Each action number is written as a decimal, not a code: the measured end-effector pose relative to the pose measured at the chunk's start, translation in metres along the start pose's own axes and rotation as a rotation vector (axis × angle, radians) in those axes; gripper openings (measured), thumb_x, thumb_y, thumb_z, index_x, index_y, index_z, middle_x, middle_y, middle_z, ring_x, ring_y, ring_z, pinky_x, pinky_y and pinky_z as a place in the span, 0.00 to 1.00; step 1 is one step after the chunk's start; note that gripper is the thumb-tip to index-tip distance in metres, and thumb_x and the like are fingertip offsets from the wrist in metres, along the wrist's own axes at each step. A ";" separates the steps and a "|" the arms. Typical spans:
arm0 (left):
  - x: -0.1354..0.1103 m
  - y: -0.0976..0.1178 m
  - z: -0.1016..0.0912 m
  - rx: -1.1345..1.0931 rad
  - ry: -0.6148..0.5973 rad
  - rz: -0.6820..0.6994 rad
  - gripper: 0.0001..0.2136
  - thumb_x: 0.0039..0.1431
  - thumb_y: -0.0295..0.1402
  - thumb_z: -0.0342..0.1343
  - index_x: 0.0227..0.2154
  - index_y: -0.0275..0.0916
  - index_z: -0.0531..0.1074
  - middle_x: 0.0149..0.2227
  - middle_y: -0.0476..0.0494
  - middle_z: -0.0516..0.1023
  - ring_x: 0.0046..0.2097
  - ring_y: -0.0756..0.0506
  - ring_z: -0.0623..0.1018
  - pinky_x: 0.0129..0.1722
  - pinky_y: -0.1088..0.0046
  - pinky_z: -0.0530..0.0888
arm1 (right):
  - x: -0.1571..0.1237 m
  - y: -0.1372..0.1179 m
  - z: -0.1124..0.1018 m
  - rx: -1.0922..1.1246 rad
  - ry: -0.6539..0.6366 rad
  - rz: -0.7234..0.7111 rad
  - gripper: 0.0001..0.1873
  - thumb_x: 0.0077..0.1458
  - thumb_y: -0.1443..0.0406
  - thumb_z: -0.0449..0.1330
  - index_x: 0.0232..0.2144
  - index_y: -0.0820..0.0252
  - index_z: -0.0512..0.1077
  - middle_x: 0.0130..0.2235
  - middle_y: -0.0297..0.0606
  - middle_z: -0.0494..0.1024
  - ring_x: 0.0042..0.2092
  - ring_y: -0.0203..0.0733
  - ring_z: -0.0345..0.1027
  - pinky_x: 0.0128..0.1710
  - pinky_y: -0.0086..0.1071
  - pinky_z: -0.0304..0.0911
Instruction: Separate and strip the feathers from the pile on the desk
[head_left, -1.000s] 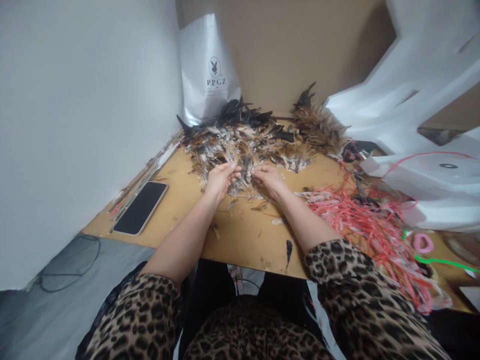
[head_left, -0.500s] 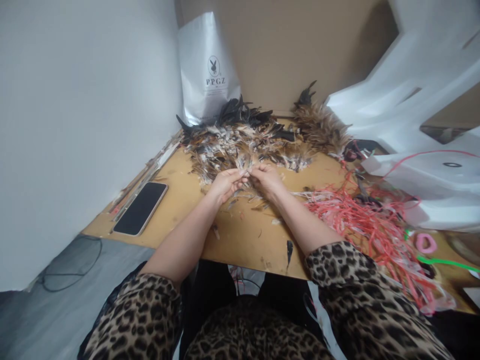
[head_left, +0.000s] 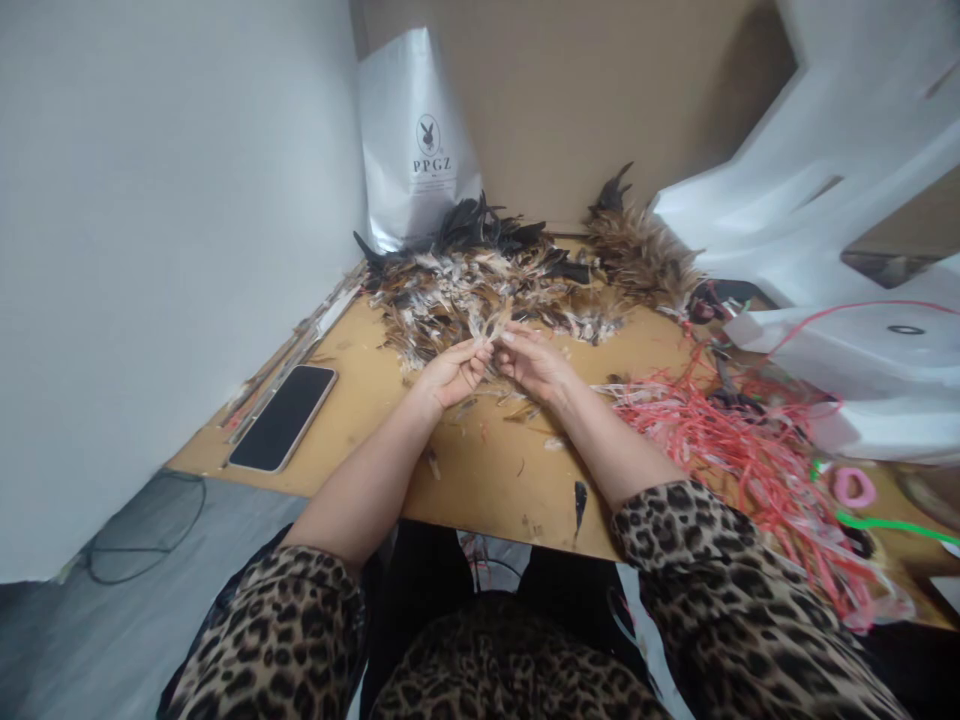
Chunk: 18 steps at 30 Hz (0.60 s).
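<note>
My left hand (head_left: 454, 372) is closed in a pinch, its thumb and forefinger on the base of a few pale brown feathers (head_left: 496, 320). Close beside it, my right hand (head_left: 534, 362) has its fingertips drawn together on the same feathers. The quills are mostly hidden by the fingers. Just beyond both hands spreads a pile of loose feathers (head_left: 442, 285), brown and white with black ones at the back. A bundle of brown feathers (head_left: 641, 248) lies to the right of that pile.
A phone (head_left: 283, 418) lies on the wooden table (head_left: 495, 480) at left. Tangled pink and white strips (head_left: 720, 440) cover the right side, near a pink ring (head_left: 853, 487). A white bag (head_left: 420, 120) stands at the back. White sheeting (head_left: 810, 190) rises at right.
The right hand has turned and its fingers have shifted slightly apart from the left fingertips. More of the feathers now shows upright between the hands.
</note>
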<state>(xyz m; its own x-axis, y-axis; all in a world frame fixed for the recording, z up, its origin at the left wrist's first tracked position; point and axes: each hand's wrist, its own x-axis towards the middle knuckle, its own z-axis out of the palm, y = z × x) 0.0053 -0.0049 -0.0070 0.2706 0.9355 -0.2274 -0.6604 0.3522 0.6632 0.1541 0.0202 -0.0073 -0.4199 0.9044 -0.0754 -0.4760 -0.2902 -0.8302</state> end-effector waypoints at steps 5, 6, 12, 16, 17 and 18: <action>-0.001 0.001 0.000 -0.077 -0.016 0.004 0.08 0.55 0.19 0.46 0.28 0.32 0.69 0.28 0.46 0.69 0.25 0.61 0.68 0.23 0.92 0.66 | 0.002 0.000 -0.006 0.034 0.027 0.016 0.20 0.34 0.63 0.67 0.34 0.56 0.67 0.26 0.27 0.72 0.23 0.27 0.60 0.20 0.22 0.53; -0.001 0.001 0.000 -0.084 -0.022 0.002 0.09 0.56 0.19 0.46 0.28 0.32 0.70 0.27 0.46 0.69 0.24 0.61 0.68 0.23 0.92 0.66 | 0.001 0.000 -0.006 0.011 -0.028 0.033 0.19 0.35 0.63 0.67 0.33 0.57 0.68 0.27 0.28 0.72 0.23 0.27 0.60 0.20 0.22 0.53; -0.001 -0.002 0.002 -0.004 -0.026 -0.025 0.08 0.55 0.20 0.47 0.27 0.32 0.71 0.25 0.47 0.70 0.24 0.60 0.69 0.22 0.90 0.66 | -0.001 0.003 0.002 -0.075 -0.078 -0.037 0.15 0.34 0.63 0.68 0.22 0.61 0.65 0.21 0.28 0.67 0.22 0.27 0.57 0.20 0.23 0.50; 0.002 -0.006 0.001 0.144 -0.037 0.002 0.03 0.51 0.22 0.53 0.28 0.31 0.71 0.27 0.45 0.74 0.25 0.57 0.73 0.23 0.87 0.68 | 0.001 0.002 0.001 -0.141 -0.061 -0.105 0.13 0.36 0.61 0.66 0.18 0.62 0.66 0.18 0.29 0.65 0.21 0.27 0.54 0.19 0.24 0.47; 0.003 -0.007 0.000 0.180 -0.022 0.032 0.02 0.51 0.23 0.54 0.28 0.30 0.72 0.27 0.44 0.75 0.26 0.56 0.74 0.23 0.86 0.68 | 0.002 0.002 0.000 -0.165 -0.049 -0.115 0.14 0.36 0.61 0.66 0.17 0.62 0.65 0.17 0.28 0.64 0.20 0.27 0.53 0.19 0.24 0.47; 0.004 -0.007 0.000 0.210 -0.001 0.067 0.02 0.50 0.23 0.56 0.28 0.30 0.72 0.27 0.44 0.75 0.27 0.54 0.75 0.23 0.85 0.68 | 0.003 0.002 -0.002 -0.184 -0.031 -0.127 0.15 0.36 0.60 0.66 0.16 0.62 0.65 0.16 0.28 0.63 0.20 0.27 0.52 0.19 0.25 0.46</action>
<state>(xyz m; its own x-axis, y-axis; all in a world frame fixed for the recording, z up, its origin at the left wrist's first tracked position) 0.0109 -0.0039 -0.0129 0.2323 0.9563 -0.1773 -0.5166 0.2757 0.8106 0.1536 0.0226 -0.0098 -0.3907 0.9191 0.0514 -0.3788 -0.1096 -0.9190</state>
